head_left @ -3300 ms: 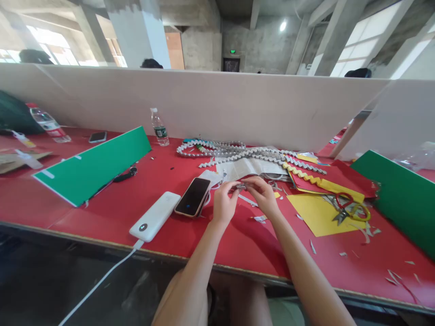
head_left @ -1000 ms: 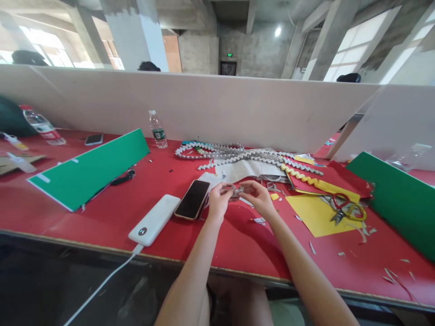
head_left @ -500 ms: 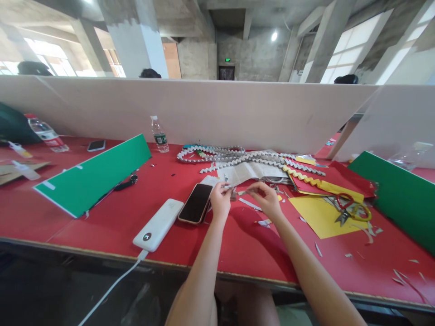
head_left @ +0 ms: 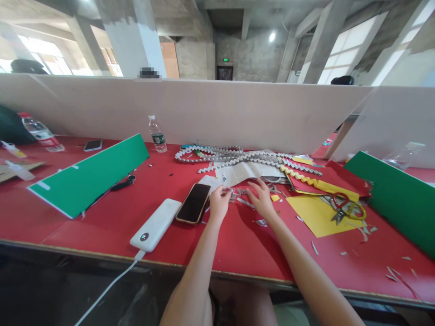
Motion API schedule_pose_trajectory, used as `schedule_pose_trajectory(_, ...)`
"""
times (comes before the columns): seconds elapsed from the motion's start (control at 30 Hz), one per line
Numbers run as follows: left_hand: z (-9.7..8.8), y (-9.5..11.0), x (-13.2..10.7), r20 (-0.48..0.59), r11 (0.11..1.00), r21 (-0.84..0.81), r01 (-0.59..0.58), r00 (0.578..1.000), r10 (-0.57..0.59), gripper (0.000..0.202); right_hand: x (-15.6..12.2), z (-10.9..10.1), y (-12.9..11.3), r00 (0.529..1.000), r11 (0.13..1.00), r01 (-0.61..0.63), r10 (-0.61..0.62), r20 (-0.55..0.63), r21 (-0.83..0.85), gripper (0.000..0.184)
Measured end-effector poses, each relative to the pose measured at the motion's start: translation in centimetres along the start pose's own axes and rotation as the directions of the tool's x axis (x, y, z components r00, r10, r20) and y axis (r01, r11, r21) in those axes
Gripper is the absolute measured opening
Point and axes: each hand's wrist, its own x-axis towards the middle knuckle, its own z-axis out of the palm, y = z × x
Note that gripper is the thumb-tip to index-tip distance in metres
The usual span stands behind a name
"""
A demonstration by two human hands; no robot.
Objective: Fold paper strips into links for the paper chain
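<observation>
From where I stand, both bare arms reach forward from the person's body, the forearms angling inward so that the left hand (head_left: 219, 203) and right hand (head_left: 261, 200) end up near each other without touching. The left has its thumb and fingertips drawn together in a small pinch, turned toward its partner. The right is looser, its fingers lightly bent and spread, with the thumb standing apart on the inner side.

Nothing can be read; 2 bottle labels (head_left: 158, 138) near the far edge of the table (head_left: 98, 222), the display (head_left: 144, 237) on the power bank (head_left: 159, 220) and the green sign (head_left: 226, 59) are too small.
</observation>
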Motion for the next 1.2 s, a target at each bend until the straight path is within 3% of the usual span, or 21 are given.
schedule_pose_trajectory(0.13,0.5,-0.1,-0.2,0.004,1.0,-0.006,-0.014,1.0,0.014,0.009,-0.5,0.5,-1.4,0.953,0.972,0.073,-0.135,0.271,0.225,0.03)
schedule_pose_trajectory(0.2,0.7,0.0,-0.3,-0.001,1.0,-0.031,0.0,1.0,0.0,0.01,-0.6,0.4,-1.7,0.938,0.961,0.049,-0.138,0.318,0.272,0.026)
schedule_pose_trajectory(0.43,0.8,0.9,-0.6,0.057,0.931,-0.302,0.205,0.979,-0.197,0.02,-0.7,0.3,-1.8,0.962,0.969,0.025,-0.091,0.259,0.246,0.024)
schedule_pose_trajectory(0.63,0.4,1.1,-0.5,0.081,0.906,-0.357,0.227,0.974,-0.212,0.025,-0.8,0.2,-2.2,0.949,0.961,-0.027,-0.062,0.309,0.274,0.034)
schedule_pose_trajectory(0.73,0.3,0.9,-0.5,0.085,0.895,-0.384,0.227,0.974,-0.211,0.025,-0.7,0.2,-2.0,0.964,0.941,-0.052,-0.04,0.262,0.333,0.026)
schedule_pose_trajectory(0.93,0.3,1.1,-0.5,0.104,0.901,-0.346,0.261,0.965,-0.239,0.025,-0.5,0.0,-2.0,0.972,0.983,0.054,-0.092,0.214,0.176,0.023)
schedule_pose_trajectory(1.2,1.4,1.4,-1.1,0.104,0.964,-0.217,0.155,0.985,-0.135,0.017,-0.1,-1.0,-1.7,0.993,0.996,0.091,-0.09,0.077,-0.012,0.021)
